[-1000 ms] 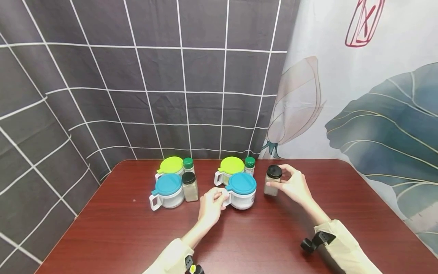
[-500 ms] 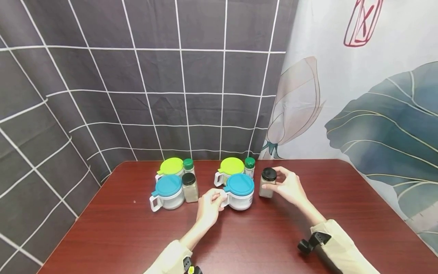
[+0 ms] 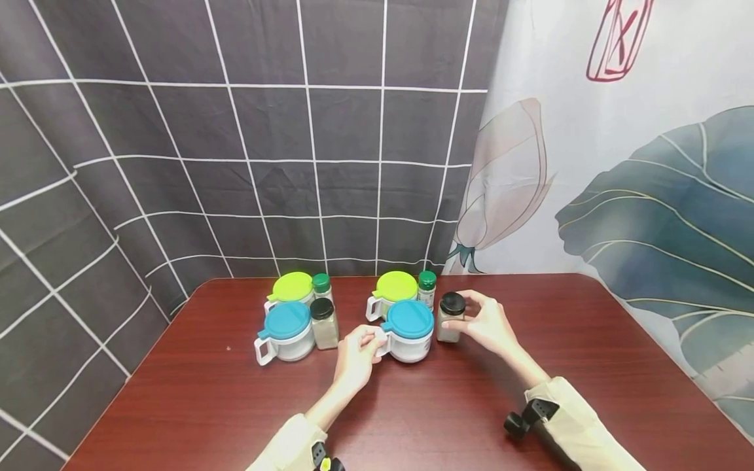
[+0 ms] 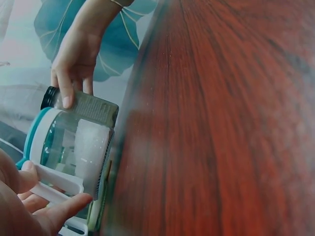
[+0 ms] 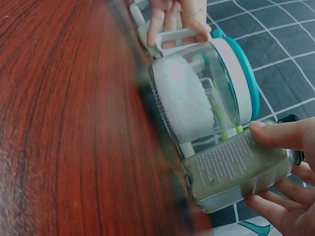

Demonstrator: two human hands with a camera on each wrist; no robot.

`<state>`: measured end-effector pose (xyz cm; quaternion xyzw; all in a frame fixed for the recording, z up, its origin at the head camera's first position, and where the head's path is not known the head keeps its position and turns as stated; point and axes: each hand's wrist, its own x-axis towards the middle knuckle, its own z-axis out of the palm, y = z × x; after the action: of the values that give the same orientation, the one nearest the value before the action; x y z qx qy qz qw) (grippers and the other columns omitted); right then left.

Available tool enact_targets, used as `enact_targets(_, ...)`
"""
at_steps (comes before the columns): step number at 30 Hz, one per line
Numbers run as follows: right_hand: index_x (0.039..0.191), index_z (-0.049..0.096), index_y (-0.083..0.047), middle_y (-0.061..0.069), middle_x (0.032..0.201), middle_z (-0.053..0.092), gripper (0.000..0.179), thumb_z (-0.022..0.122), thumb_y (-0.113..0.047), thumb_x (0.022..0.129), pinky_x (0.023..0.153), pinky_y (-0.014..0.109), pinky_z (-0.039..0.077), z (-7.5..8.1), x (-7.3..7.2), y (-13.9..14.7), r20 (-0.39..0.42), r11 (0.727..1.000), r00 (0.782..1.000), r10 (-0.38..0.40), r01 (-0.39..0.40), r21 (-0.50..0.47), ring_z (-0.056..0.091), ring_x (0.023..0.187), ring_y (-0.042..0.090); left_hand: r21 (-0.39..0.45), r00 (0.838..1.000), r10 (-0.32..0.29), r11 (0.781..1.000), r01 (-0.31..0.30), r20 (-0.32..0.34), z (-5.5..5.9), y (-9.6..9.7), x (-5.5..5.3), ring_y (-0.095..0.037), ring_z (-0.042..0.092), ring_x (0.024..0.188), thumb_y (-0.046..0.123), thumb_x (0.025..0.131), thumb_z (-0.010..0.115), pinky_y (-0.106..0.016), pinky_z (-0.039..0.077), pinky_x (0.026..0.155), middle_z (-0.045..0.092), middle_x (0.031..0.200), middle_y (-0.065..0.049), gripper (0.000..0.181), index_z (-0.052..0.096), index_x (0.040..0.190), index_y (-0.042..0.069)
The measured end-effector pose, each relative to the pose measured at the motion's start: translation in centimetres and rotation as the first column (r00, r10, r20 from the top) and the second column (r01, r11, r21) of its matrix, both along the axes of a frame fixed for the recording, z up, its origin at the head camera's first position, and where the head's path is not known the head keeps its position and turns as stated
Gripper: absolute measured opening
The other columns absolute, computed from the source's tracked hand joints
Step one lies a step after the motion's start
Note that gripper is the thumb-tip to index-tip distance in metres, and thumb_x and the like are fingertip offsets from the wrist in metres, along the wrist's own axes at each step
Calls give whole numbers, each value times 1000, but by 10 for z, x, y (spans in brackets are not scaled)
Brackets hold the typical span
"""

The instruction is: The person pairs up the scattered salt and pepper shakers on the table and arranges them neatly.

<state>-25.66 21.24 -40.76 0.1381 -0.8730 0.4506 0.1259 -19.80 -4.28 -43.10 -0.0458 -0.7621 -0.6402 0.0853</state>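
Observation:
My left hand (image 3: pixel 355 360) grips the white handle (image 4: pixel 59 178) of a clear seasoning jar (image 3: pixel 412 348) with a blue lid and white contents. The jar stands on the table. On its right, my right hand (image 3: pixel 490 327) holds a square glass spice jar (image 3: pixel 449 331) with a black cap, thumb on one side and fingers on the other. The spice jar is upright, close beside the blue-lidded jar; printed text shows on its side (image 5: pixel 221 164) in the right wrist view. Its contents look greyish beige.
Behind stand a green-lidded seasoning jar (image 3: pixel 396 288) and a green-capped shaker (image 3: pixel 427 288). Farther left is a like group: a blue-lidded jar (image 3: pixel 287 333), a green-lidded jar (image 3: pixel 292 286), a black-capped jar (image 3: pixel 325 330) and a green-capped shaker (image 3: pixel 321 284). A dark grid curtain (image 3: pixel 347 190) hangs behind the table.
My right hand has moved left with the spice jar, narrowing the gap to the blue-lidded jar. That jar has shifted slightly left with my left hand on its handle.

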Motion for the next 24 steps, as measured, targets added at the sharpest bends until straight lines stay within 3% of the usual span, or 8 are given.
enact_targets(15, 113, 66, -10, 11, 105, 71, 51, 86, -22, 68, 77, 40, 57, -8, -2, -6, 44, 1000, 999, 10, -11, 4, 70, 92, 27, -11, 1000, -20, 1000, 21, 18, -4, -4, -4, -28, 68, 93, 8, 90, 62, -32, 59, 68, 70, 105, -25, 16, 64, 100, -5)
enact_targets(24, 112, 66, -10, 11, 105, 71, 50, 86, -20, 68, 80, 43, 57, -8, -4, -7, 27, 1000, 999, 31, -31, 2, 70, 93, 28, -37, 999, -16, 999, 18, 33, -6, -7, -6, -26, 68, 94, 9, 91, 62, -33, 59, 70, 70, 106, -23, 14, 64, 98, -3)
